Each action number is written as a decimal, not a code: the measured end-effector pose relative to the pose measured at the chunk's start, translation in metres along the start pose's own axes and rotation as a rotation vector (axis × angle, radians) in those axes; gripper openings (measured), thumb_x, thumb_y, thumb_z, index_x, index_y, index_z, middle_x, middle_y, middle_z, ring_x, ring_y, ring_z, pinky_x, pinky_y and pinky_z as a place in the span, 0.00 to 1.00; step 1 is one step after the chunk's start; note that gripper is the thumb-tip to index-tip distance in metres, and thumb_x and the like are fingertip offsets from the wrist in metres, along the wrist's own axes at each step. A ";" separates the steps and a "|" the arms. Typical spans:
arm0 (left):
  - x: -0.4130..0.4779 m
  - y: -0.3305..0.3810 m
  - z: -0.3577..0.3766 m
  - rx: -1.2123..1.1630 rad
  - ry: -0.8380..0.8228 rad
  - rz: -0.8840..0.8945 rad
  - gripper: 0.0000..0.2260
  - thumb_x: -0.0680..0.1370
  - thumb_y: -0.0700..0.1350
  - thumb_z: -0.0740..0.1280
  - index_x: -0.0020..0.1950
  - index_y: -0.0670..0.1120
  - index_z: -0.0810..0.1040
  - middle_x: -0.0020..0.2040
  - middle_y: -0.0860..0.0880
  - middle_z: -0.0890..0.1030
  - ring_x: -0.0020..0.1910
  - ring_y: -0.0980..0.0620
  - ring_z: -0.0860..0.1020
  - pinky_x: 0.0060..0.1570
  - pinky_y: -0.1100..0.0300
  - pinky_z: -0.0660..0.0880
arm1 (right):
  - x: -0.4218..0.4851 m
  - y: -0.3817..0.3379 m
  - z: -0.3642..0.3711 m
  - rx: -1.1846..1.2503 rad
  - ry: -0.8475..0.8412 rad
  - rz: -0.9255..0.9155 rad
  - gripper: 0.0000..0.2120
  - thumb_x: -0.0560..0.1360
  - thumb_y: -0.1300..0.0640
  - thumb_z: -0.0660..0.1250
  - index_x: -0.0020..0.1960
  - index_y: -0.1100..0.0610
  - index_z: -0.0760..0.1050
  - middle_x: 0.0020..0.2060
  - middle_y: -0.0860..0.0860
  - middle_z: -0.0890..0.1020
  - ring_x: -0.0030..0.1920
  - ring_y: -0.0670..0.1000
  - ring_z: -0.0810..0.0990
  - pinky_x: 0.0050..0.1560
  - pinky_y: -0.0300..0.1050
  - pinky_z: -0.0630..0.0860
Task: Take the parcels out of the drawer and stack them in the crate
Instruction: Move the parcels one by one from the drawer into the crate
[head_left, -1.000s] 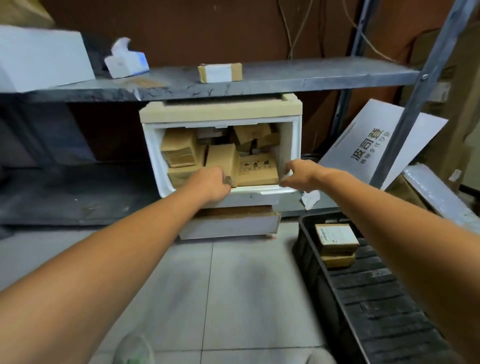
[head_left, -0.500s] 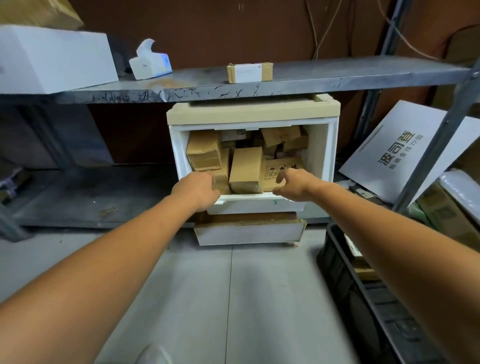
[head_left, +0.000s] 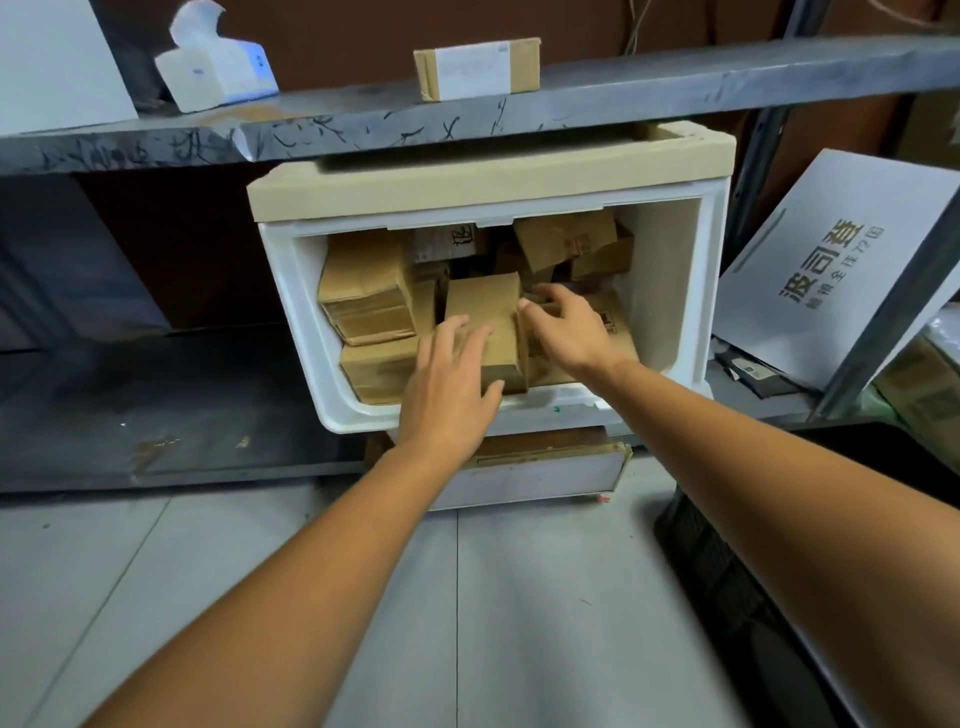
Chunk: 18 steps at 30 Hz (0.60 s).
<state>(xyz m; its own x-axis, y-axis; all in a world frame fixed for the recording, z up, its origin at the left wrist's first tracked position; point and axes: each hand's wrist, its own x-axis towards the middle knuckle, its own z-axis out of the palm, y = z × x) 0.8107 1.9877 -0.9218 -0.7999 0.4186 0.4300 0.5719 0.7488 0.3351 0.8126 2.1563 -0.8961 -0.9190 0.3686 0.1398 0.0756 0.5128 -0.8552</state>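
Upright parcel reached in crowded drawer
The left hand is laid open on it; the right hand's hold cannot be told; neighbouring parcels could be toppled by pulling.

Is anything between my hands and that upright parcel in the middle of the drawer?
Nothing visible: the left hand rests on the front of the upright parcel, the right hand at its right edge.

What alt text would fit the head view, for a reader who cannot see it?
The left hand lies on an upright parcel inside a white foam drawer packed with cardboard parcels; the right hand reaches beside it.
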 end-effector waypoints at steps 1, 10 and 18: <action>0.002 -0.001 0.008 0.013 0.005 0.003 0.28 0.78 0.50 0.71 0.76 0.52 0.66 0.76 0.50 0.62 0.75 0.48 0.60 0.68 0.51 0.71 | 0.005 0.002 0.005 0.051 0.012 0.015 0.24 0.81 0.43 0.62 0.74 0.51 0.69 0.64 0.51 0.78 0.63 0.52 0.76 0.66 0.55 0.74; 0.007 -0.010 0.029 -0.001 0.127 0.039 0.21 0.78 0.42 0.71 0.70 0.50 0.75 0.69 0.47 0.72 0.70 0.46 0.68 0.65 0.48 0.73 | 0.021 0.022 0.021 0.244 0.004 0.024 0.28 0.75 0.38 0.66 0.72 0.48 0.72 0.60 0.49 0.81 0.61 0.52 0.79 0.64 0.58 0.77; 0.006 -0.016 0.029 0.000 0.156 0.085 0.18 0.77 0.41 0.72 0.67 0.49 0.79 0.66 0.47 0.76 0.67 0.44 0.70 0.57 0.50 0.77 | 0.017 0.020 0.023 0.293 -0.051 0.023 0.30 0.75 0.41 0.69 0.74 0.48 0.70 0.63 0.50 0.80 0.62 0.51 0.79 0.65 0.58 0.76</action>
<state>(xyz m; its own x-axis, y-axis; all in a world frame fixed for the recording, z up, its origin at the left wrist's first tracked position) 0.7913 1.9932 -0.9490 -0.7109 0.3958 0.5814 0.6364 0.7139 0.2921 0.7893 2.1552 -0.9225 -0.9373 0.3342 0.0994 -0.0111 0.2565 -0.9665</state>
